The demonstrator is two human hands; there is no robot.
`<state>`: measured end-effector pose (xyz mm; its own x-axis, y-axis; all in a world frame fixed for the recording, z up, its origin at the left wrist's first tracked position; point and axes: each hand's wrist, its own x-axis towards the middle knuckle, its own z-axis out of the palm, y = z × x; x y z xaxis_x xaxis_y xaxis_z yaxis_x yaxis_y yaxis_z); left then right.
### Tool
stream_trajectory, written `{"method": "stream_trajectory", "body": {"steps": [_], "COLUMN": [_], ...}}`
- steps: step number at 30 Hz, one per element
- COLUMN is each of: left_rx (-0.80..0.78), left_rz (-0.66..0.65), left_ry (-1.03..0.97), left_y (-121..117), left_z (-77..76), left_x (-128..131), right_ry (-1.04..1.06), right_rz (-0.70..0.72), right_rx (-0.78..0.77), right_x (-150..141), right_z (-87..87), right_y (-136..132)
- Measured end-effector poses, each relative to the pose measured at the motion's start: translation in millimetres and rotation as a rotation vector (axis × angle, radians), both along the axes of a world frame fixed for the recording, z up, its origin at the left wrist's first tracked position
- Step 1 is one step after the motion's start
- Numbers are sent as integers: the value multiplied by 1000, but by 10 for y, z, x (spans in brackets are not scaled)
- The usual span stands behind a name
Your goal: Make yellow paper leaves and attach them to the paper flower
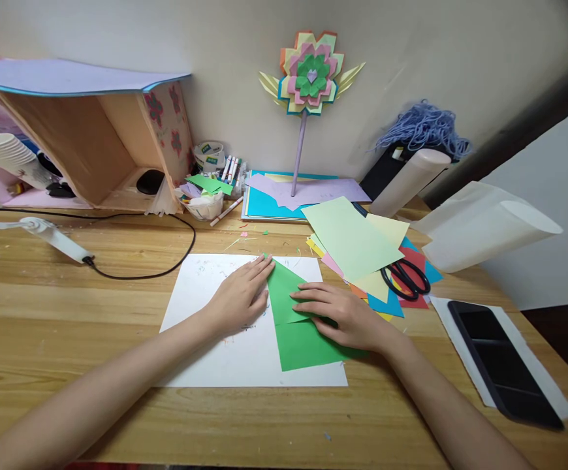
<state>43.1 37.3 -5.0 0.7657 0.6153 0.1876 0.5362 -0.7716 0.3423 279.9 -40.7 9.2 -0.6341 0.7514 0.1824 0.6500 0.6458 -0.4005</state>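
Note:
A sheet of green paper (308, 346), partly folded over on itself, lies at an angle on a larger white sheet (190, 339) marked with small smudges. My left hand (239, 294) rests flat, its fingertips at the green paper's upper left corner. Over the folded part lies my right hand (343, 313), fingers spread and pressing on the green surface. Its palm hides some of the paper's right side.
Colored sheets (357, 238) and black-handled scissors (406, 279) lie right of the white sheet. Farther right is a phone (504, 362). A glue gun (53, 238) with a cord sits left. Behind stand a paper flower (312, 75), a cardboard box (88, 143) and a paper roll (489, 225).

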Motion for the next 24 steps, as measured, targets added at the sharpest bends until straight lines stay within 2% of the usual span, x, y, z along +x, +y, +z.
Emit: {"method": "stream_trajectory", "body": {"steps": [11,24], "left_rx": [8,1], "left_rz": [0,0], "left_ry": [27,52], "left_y": [7,11], "left_z": [-23,-15], "left_x": [6,-4], "right_ry": [16,5], "right_rz": [1,-13], "right_rx": [21,-23], "right_x": [-8,-5], "right_z": [-10,-1], "right_y": [-1,-7]}}
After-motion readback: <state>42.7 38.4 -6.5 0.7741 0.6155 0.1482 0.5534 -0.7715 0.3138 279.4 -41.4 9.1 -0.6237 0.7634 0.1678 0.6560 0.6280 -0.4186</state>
